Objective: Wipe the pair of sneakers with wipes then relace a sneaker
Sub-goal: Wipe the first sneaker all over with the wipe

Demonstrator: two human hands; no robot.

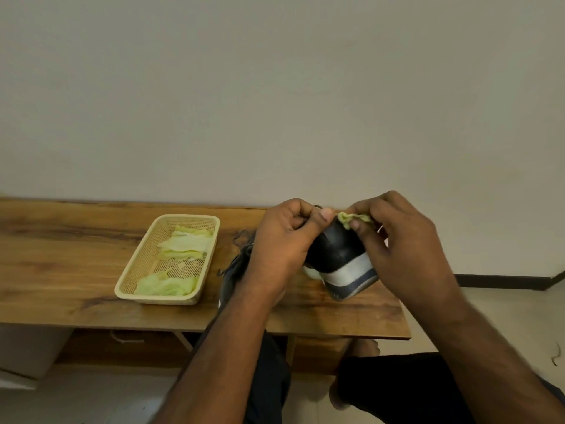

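Left hand (282, 240) grips sneaker (339, 255); wipe (351, 219) — right hand (400, 240).

Both forearms are bare, with no sleeve, watch or ring showing on the left hand (279, 240) or the right hand (403, 240). Below them, dark shorts (394, 381) cover the thighs, and the feet are bare.

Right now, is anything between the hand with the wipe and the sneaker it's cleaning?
Nothing visible. The right hand pinches the green wipe directly against the heel of the dark sneaker, which the left hand holds above the table. The basket of wipes sits off to the left.
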